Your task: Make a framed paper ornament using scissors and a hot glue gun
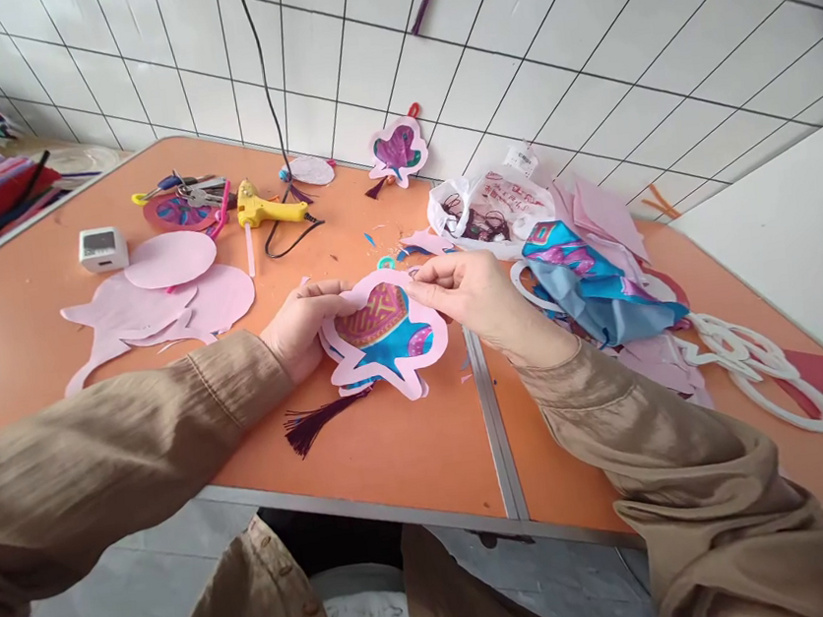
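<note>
A pink-bordered ornament (432, 338) is held up just above the near part of the orange surface (415, 467), in front of the person, its blue, magenta and gold patterned cloth centre facing up. At least 2 pink layers show at its lower edge, and 1 dark purple tassel (324, 420) hangs out to the lower left.

The left hand (302, 329) grips the ornament's left edge, thumb on top and the other fingers curled behind or under it. The right hand (463, 293) is pinched narrow, thumb and index finger meeting at the upper right edge; whether a small piece sits between those 2 tips cannot be told. A teal ring (386, 263) shows just beyond the top edge.

To the right, a white plastic bag (522, 199) with red print gapes toward the person; dark cords (472, 222) lie tangled inside it. Beside it, blue patterned cloth (586, 279) is heaped over pink scraps (660, 366), near white cut-out outlines (767, 367).

On the far left part stand a white cube-shaped device (103, 250) and pink cut-outs (172, 260), near a yellow glue gun (270, 209). Against the tiled wall (326, 80) leans 1 purple-centred ornament (400, 151).
</note>
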A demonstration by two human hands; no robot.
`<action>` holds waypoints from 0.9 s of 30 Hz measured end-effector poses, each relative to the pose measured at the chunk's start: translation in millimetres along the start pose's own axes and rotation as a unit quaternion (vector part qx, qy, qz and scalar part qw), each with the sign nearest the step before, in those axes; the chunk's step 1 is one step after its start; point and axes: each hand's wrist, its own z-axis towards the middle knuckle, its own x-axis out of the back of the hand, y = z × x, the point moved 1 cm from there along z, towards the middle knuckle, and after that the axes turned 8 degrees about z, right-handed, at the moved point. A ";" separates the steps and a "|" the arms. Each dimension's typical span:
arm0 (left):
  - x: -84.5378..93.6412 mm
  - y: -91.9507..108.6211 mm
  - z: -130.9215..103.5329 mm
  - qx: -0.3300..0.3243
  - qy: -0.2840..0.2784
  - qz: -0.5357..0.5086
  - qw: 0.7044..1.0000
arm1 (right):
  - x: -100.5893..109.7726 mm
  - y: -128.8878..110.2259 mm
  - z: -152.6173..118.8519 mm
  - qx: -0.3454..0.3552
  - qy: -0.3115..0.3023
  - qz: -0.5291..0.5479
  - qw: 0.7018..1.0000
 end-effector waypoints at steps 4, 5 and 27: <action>-0.3 -0.4 -0.3 0.024 0.010 0.026 0.999 | -4.2 3.2 -0.4 0.000 -0.019 -0.009 1.000; -0.4 -0.5 -0.4 0.027 0.011 0.030 0.999 | -5.2 3.9 -0.5 -0.008 -0.025 -0.010 1.000; 1.7 -5.1 -3.9 -0.034 -0.014 0.062 0.997 | -6.9 1.4 -1.6 -0.004 -0.018 0.016 1.000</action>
